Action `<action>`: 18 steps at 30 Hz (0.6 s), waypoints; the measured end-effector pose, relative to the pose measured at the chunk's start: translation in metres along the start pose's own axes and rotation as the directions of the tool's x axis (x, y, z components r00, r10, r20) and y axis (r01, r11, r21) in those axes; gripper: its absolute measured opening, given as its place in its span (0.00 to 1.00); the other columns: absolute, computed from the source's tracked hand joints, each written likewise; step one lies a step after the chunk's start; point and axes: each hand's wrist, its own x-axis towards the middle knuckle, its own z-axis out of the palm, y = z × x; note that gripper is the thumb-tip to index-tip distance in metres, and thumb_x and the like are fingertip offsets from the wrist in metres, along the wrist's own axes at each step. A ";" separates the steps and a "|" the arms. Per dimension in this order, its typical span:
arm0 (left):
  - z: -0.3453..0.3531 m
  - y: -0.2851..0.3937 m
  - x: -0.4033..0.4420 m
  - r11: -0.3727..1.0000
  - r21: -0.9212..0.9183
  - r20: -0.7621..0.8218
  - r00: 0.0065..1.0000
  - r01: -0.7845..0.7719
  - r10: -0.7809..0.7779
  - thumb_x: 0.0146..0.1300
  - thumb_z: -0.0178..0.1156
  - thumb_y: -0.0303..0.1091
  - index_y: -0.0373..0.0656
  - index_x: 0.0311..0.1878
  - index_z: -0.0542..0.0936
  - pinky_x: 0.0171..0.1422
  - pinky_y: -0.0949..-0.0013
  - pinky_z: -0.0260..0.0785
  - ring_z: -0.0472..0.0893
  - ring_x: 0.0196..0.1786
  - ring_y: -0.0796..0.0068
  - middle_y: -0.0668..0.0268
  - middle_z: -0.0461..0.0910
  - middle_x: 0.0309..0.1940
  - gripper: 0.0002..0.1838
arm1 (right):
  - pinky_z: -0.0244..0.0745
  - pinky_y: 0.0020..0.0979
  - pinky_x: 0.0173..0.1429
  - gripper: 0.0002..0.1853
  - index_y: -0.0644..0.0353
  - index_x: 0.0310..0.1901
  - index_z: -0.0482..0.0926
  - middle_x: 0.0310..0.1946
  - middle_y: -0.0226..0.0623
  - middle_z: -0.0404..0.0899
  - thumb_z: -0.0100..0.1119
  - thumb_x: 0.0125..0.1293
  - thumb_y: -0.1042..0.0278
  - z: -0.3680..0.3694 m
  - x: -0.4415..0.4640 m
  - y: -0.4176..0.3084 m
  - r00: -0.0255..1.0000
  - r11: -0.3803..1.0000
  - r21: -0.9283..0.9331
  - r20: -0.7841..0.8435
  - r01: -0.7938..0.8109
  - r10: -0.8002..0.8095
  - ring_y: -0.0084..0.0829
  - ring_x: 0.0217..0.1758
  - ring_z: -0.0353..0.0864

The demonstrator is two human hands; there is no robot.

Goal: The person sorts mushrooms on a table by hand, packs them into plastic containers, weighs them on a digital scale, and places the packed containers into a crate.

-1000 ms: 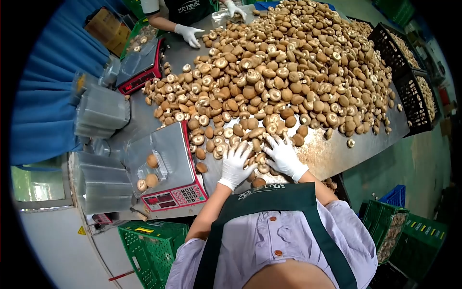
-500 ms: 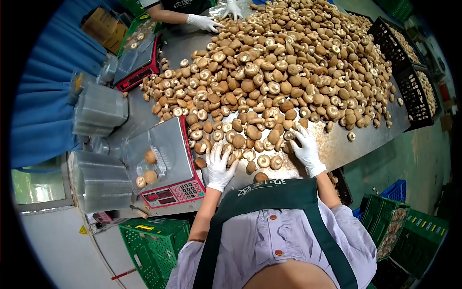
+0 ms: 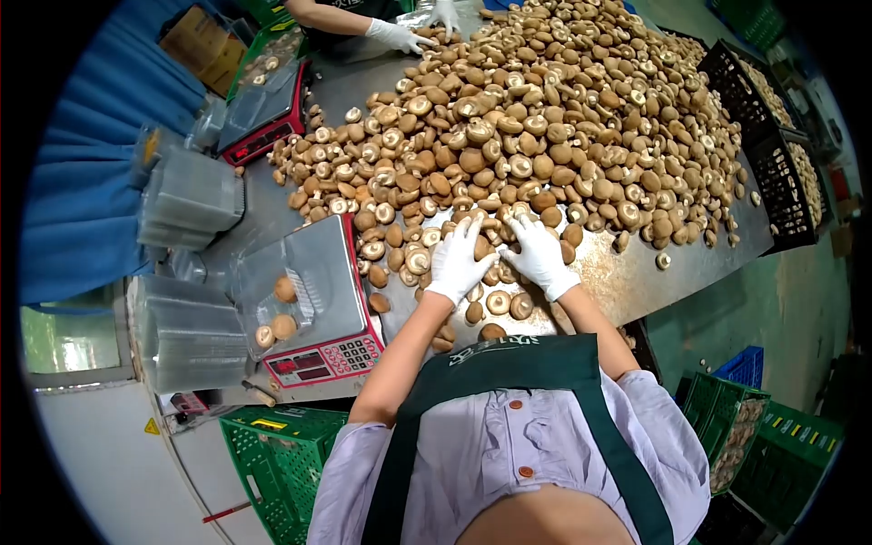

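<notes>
A big heap of shiitake mushrooms covers much of the metal table. My left hand, in a white glove, lies on the near edge of the heap, fingers stretched forward over several mushrooms. Close beside it, my right hand, gloved too, rests on mushrooms with its fingers extended and apart. Neither hand visibly grips a mushroom, though some fingertips blend into the heap. A few loose mushrooms, one stem-up, lie between my wrists. To the left, a red-rimmed digital scale bears a clear plastic tray with three mushrooms.
Stacked clear trays stand left of the scale. A second scale sits farther back, near a co-worker's gloved hands. Black crates of mushrooms line the right edge. Green crates stand below the table. A small handled tool lies at the front-left edge.
My left hand has moved right and forward, away from the scale. My right hand has moved left, so the two are close together over the mushrooms. The co-worker's hands have shifted slightly.
</notes>
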 end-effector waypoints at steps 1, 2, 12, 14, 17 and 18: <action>0.005 -0.004 0.002 1.000 -0.008 0.048 0.999 0.012 -0.012 0.55 0.61 0.50 0.45 0.63 0.69 0.55 0.58 0.68 0.74 0.52 0.56 0.56 0.73 0.56 0.34 | 0.74 0.37 0.50 0.24 0.57 0.51 0.75 0.49 0.42 0.76 0.65 0.52 0.62 0.002 -0.001 0.002 0.999 1.000 -0.015 -0.031 0.018 -0.018 0.42 0.50 0.75; 0.011 -0.007 0.003 1.000 -0.016 0.096 0.995 0.024 -0.023 0.55 0.61 0.50 0.46 0.63 0.69 0.54 0.59 0.70 0.75 0.51 0.56 0.57 0.73 0.55 0.33 | 0.74 0.37 0.50 0.24 0.57 0.51 0.75 0.49 0.42 0.76 0.65 0.52 0.62 0.002 -0.002 0.007 0.999 1.000 -0.016 -0.028 0.020 -0.020 0.42 0.50 0.75; -0.009 -0.026 -0.012 0.915 -0.387 -0.111 0.980 0.110 -0.165 0.52 0.60 0.30 0.42 0.56 0.75 0.62 0.61 0.66 0.74 0.55 0.54 0.55 0.75 0.51 0.24 | 0.76 0.35 0.45 0.16 0.54 0.46 0.79 0.36 0.41 0.80 0.63 0.55 0.64 -0.037 -0.019 0.054 0.958 0.948 0.179 -0.063 -0.264 0.279 0.40 0.40 0.80; -0.012 -0.024 -0.009 0.918 -0.377 -0.056 0.986 0.125 -0.157 0.51 0.59 0.30 0.42 0.57 0.73 0.63 0.61 0.66 0.73 0.57 0.54 0.55 0.74 0.53 0.26 | 0.76 0.36 0.45 0.17 0.54 0.47 0.80 0.34 0.43 0.81 0.62 0.54 0.63 -0.049 -0.019 0.056 0.945 0.944 0.142 -0.097 -0.297 0.311 0.42 0.40 0.81; -0.006 -0.007 -0.002 0.985 -0.175 0.088 0.996 0.010 0.006 0.51 0.59 0.34 0.44 0.59 0.72 0.63 0.60 0.65 0.70 0.58 0.54 0.57 0.70 0.57 0.28 | 0.75 0.38 0.49 0.17 0.55 0.48 0.80 0.39 0.47 0.81 0.61 0.55 0.63 -0.052 -0.020 0.073 0.927 0.926 0.140 -0.093 -0.350 0.364 0.43 0.43 0.81; -0.004 0.001 0.000 0.992 -0.116 0.077 0.996 -0.043 0.052 0.51 0.61 0.36 0.44 0.58 0.73 0.59 0.60 0.68 0.71 0.55 0.55 0.58 0.71 0.56 0.27 | 0.75 0.38 0.49 0.17 0.55 0.48 0.80 0.39 0.47 0.81 0.61 0.55 0.63 -0.051 -0.020 0.075 0.925 0.925 0.138 -0.096 -0.354 0.368 0.43 0.43 0.81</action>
